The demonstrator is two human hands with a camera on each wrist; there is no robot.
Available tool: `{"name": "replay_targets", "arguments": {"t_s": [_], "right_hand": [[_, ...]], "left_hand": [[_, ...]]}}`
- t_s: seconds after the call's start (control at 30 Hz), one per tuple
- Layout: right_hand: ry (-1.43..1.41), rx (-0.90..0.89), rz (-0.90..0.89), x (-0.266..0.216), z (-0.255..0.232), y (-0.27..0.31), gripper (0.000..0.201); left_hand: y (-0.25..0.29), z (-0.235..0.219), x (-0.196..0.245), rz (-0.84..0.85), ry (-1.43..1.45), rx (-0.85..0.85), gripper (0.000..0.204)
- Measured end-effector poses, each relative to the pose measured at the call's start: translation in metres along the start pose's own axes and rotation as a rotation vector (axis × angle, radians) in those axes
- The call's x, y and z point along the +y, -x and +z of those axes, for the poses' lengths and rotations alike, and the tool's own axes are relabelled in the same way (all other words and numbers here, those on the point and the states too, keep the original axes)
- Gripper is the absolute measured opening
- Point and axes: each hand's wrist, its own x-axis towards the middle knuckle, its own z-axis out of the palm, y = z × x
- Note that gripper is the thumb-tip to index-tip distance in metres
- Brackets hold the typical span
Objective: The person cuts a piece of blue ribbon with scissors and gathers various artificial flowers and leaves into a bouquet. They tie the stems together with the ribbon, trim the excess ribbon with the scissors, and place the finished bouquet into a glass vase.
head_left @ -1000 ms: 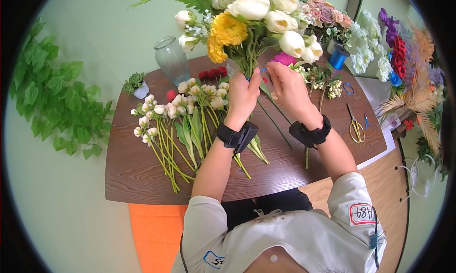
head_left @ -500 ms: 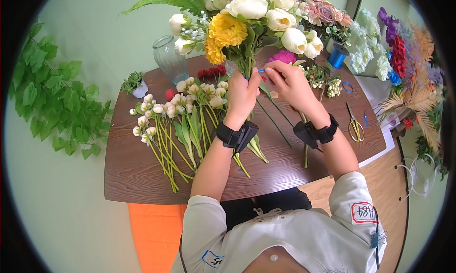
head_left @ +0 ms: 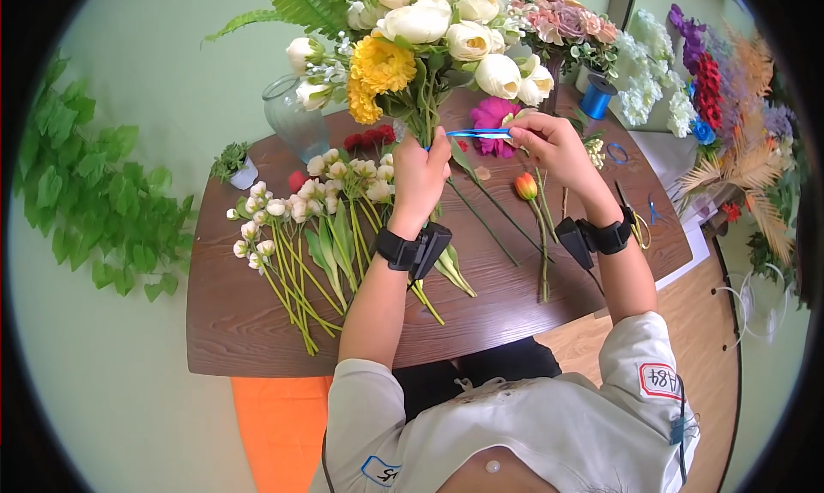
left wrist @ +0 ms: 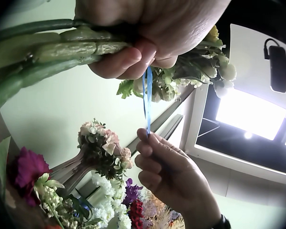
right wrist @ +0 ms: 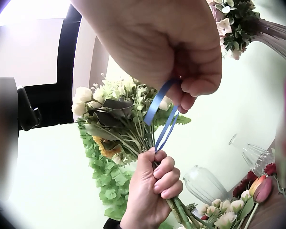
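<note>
The left hand (head_left: pixel 421 180) grips the gathered stems of a bouquet of white blooms (head_left: pixel 418 19) and yellow flowers (head_left: pixel 382 64), held above the table. In the right wrist view its fingers curl around the green stems (right wrist: pixel 181 212). A blue ribbon (head_left: pixel 481 133) runs taut from beside the left thumb to the right hand (head_left: pixel 562 154), which pinches its other end between thumb and fingers. The left wrist view shows two strands of the ribbon (left wrist: pixel 148 102) between the hands, and the right wrist view a loose curl of it (right wrist: pixel 158 102).
White-flowered stems (head_left: pixel 300 278) lie on the table (head_left: pixel 249 321) at left, near a glass vase (head_left: pixel 296 120) and a small potted plant (head_left: pixel 236 165). An orange tulip (head_left: pixel 526 186), a magenta flower (head_left: pixel 494 126), a ribbon spool (head_left: pixel 597 96) and scissors (head_left: pixel 637 223) are at right.
The right hand has moved away from the left, drawing the ribbon into a longer stretch between them. The bouquet and left hand have shifted slightly left in the view, and the orange tulip has come into sight.
</note>
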Motion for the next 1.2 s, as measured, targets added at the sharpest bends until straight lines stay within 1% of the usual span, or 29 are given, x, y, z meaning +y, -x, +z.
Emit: {"name": "replay_targets", "arguments": {"t_s": [0.07,0.13,0.17,0.23,0.27,0.33,0.37,0.43,0.53,0.57,0.6,0.67,0.7,0.77,0.8,0.87,0.93,0.97,1.0,1.07,1.13,1.2], "right_hand": [[0.042,0.023,-0.017,0.001,-0.003,0.003,0.015],[0.0,0.02,0.088,0.002,-0.005,0.005,0.015],[0.0,0.021,0.088,0.003,-0.006,0.005,0.015],[0.087,0.081,0.047,0.005,-0.007,0.006,0.016],[0.087,0.082,0.047,0.004,-0.008,0.006,0.016],[0.342,0.244,-0.162,0.0,-0.009,0.007,0.017],[0.341,0.245,-0.161,-0.004,-0.011,0.009,0.017],[0.29,0.289,-0.157,-0.012,-0.02,0.014,0.017],[0.305,0.337,-0.117,-0.009,-0.045,0.03,0.016],[0.37,0.351,-0.111,-0.007,-0.057,0.037,0.016],[0.41,0.355,-0.072,-0.004,-0.07,0.044,0.016],[0.561,0.379,0.034,0.011,-0.1,0.062,0.019],[0.574,0.393,0.052,0.021,-0.115,0.072,0.019],[0.82,0.34,0.276,0.05,-0.146,0.096,0.019],[0.833,0.359,0.305,0.071,-0.162,0.107,0.019],[1.121,0.09,0.661,0.114,-0.187,0.13,0.018],[1.13,0.141,0.701,0.13,-0.194,0.153,0.018],[1.136,0.184,0.712,0.136,-0.196,0.161,0.018],[1.138,0.189,0.719,0.143,-0.197,0.167,0.018],[1.088,0.189,0.551,0.148,-0.194,0.174,0.018],[1.051,0.199,0.519,0.149,-0.182,0.175,0.02],[0.837,0.149,0.713,0.14,-0.167,0.169,0.024]], "left_hand": [[0.0,0.001,0.0,-0.001,0.01,-0.002,0.029],[0.0,0.001,-0.001,-0.014,0.049,-0.002,0.03],[0.0,0.0,-0.001,-0.014,0.049,-0.004,0.03],[-0.001,0.0,-0.001,-0.023,0.045,-0.007,0.03],[-0.001,0.0,-0.001,-0.023,0.045,-0.008,0.03],[0.0,-0.001,-0.001,-0.021,0.032,-0.016,0.03],[0.0,-0.002,-0.001,-0.021,0.032,-0.017,0.03],[-0.001,-0.007,-0.001,-0.102,0.023,-0.02,0.016],[-0.001,-0.008,0.001,-0.137,-0.006,0.01,0.016],[-0.001,-0.009,0.002,-0.138,0.006,0.008,0.016],[-0.001,-0.009,0.001,-0.142,0.011,-0.003,0.016],[-0.002,-0.008,-0.002,-0.097,0.017,0.045,0.016],[-0.002,-0.009,-0.005,-0.084,-0.013,0.042,0.016],[-0.002,-0.008,-0.006,-0.061,0.005,0.025,0.014],[0.0,-0.006,-0.003,-0.063,0.032,0.02,0.014],[0.001,-0.003,0.001,-0.089,0.054,0.01,0.016],[0.002,-0.003,0.002,-0.096,0.085,-0.032,0.018],[0.002,-0.003,0.002,-0.102,0.07,-0.029,0.019],[0.002,-0.003,0.002,-0.107,0.054,-0.022,0.02],[0.002,-0.003,0.004,-0.104,0.044,-0.019,0.02],[0.002,-0.004,0.002,-0.103,0.036,-0.027,0.02],[0.001,-0.003,0.001,-0.108,0.039,-0.019,0.02]]}}
